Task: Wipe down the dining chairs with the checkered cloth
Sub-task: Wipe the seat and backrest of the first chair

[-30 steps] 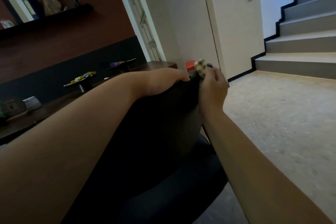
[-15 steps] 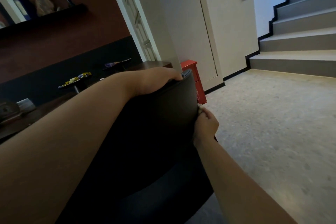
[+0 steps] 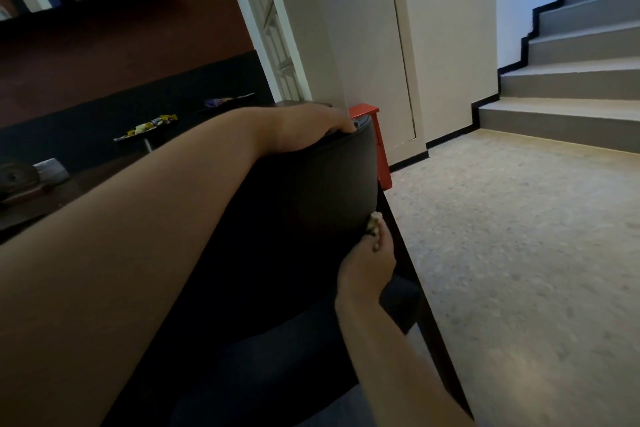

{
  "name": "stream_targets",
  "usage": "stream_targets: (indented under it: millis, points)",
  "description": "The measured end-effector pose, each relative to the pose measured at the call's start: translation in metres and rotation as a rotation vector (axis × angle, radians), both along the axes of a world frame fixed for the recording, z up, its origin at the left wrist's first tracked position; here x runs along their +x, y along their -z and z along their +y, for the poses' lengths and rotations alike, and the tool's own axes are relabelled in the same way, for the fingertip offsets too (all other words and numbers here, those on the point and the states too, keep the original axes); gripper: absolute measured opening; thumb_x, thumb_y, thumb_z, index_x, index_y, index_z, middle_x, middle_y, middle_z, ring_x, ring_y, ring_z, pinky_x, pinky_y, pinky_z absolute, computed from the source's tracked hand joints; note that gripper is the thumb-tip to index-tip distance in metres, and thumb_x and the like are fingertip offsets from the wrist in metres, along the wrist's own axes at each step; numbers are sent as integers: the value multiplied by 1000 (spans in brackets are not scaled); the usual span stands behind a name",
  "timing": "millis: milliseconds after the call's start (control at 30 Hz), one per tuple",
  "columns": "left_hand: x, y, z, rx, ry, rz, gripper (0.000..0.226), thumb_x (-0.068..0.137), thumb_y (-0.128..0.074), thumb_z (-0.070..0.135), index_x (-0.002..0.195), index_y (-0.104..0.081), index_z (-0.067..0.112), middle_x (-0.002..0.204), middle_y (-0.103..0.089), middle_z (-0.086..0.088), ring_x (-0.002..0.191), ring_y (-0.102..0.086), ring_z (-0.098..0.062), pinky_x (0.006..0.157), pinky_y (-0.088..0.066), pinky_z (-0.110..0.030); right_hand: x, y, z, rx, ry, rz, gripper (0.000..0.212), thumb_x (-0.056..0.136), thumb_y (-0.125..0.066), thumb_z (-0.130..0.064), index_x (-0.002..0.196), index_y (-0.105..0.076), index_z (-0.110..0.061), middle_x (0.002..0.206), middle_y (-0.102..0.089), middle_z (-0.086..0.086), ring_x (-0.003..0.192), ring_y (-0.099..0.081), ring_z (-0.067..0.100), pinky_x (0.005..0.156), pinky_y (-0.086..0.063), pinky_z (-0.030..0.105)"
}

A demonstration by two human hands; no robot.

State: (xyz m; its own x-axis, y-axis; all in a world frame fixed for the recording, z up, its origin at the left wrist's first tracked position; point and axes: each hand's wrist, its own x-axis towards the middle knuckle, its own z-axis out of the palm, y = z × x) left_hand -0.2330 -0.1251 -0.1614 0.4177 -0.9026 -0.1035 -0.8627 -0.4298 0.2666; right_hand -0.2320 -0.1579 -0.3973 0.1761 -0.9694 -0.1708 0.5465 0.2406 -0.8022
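My left hand [image 3: 304,128] grips the chair [image 3: 304,204] top while my right hand [image 3: 367,263] pinches the cloth [image 3: 374,224] at its side edge, mid-wipe; next, I'd say, rub lower.

The left hand [image 3: 304,128] grips the top edge of the dark chair [image 3: 294,218], fingers curled over its backrest. Below it, at the backrest's right side edge, the right hand [image 3: 367,263] pinches the checkered cloth [image 3: 374,222] against the chair. Just beyond the left hand stands a red stool [image 3: 375,135]; the stairs [image 3: 571,80] rise well apart, past the right hand.
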Motion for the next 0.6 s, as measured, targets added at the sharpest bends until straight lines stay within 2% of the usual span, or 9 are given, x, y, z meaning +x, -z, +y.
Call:
stream_targets:
  millis: [67,133,167,233,300,367,433,500,600]
  points:
    - [-4,1,4,-53,-32,22,26,103,-37,34,93,-59,24,92,-64,0,84,-60,-12,71,-41,-27,-5,6,20,-56,-23,7,43,100,-38,-13,139,-45,-29,126,-48,-22,100,-50,-13,79,-37,4]
    - [-8,5,11,-121,-45,-62,24,104,-39,29,103,-61,22,100,-64,0,92,-61,-14,77,-43,-26,-13,7,21,-72,-81,-13,46,99,-38,-12,139,-44,-33,133,-53,-11,105,-58,3,89,-50,22]
    - [-9,5,11,-185,-25,-175,24,103,-41,26,113,-61,19,103,-63,1,95,-60,-16,77,-44,-24,-16,6,14,-76,-99,-14,47,99,-38,-11,140,-44,-34,131,-56,-5,105,-61,15,88,-53,32]
    - [-12,8,28,-338,-20,-305,28,101,-45,26,124,-58,19,95,-60,6,81,-59,-11,68,-44,-21,-23,-1,-4,-139,-102,28,46,99,-40,-12,140,-43,-32,127,-58,-2,107,-60,23,89,-53,39]
    - [-15,18,52,-442,-29,-523,28,99,-45,32,122,-57,22,87,-60,7,68,-57,-7,62,-47,-23,-26,-8,-24,-219,-72,61,43,98,-42,-13,137,-47,-31,117,-57,-17,112,-56,13,98,-48,37]
    - [-18,41,74,-521,-5,-802,29,100,-40,33,117,-59,20,84,-63,4,64,-58,-10,57,-47,-25,-24,-13,-39,-271,-93,67,37,99,-43,-18,132,-51,-32,107,-55,-27,106,-54,2,93,-47,28]
    - [-22,68,93,-613,5,-991,35,99,-40,31,123,-61,14,98,-70,-4,77,-65,-18,64,-49,-32,-21,-17,-50,-295,-150,58,32,100,-41,-27,129,-54,-31,109,-58,-22,104,-55,3,86,-47,24]
    - [-18,95,104,-706,2,-1127,42,97,-45,27,135,-56,12,127,-63,-10,108,-62,-26,87,-44,-40,-16,-17,-59,-310,-185,72,33,101,-40,-32,131,-54,-30,116,-59,-14,107,-55,6,88,-45,26]
    - [-4,138,118,-775,-7,-1196,50,96,-45,23,146,-45,17,155,-34,-15,145,-27,-31,116,-20,-49,-9,-18,-70,-295,-200,105,37,101,-40,-34,135,-50,-25,130,-55,-4,120,-50,17,100,-43,36]
